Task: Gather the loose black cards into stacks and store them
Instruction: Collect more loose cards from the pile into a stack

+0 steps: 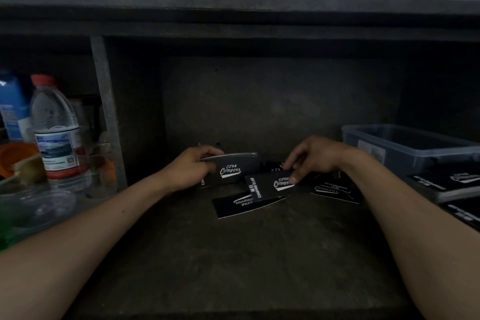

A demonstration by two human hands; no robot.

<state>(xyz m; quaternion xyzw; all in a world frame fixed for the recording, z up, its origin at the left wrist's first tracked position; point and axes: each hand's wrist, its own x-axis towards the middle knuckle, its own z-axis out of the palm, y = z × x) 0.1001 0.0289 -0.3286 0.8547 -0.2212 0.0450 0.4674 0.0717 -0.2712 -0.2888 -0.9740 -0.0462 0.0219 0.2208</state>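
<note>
Black cards printed with white "Club Camping" lettering lie scattered on a dark shelf. My left hand [193, 167] grips a small stack of these cards [237, 167], held upright on its edge. My right hand [310, 158] pinches a single black card [267, 186] by its right end, thumb on top, just above the shelf. Another loose card [241, 205] lies flat in front of it, and more loose cards [335, 189] spread under and behind my right hand, partly hidden by it.
A translucent plastic bin [405, 145] stands at the right rear, with stacks of black cards [452, 182] in front of it. At the left, past a vertical divider [106, 112], stand a water bottle [55, 127], a blue container and clutter. A low shelf roof hangs overhead.
</note>
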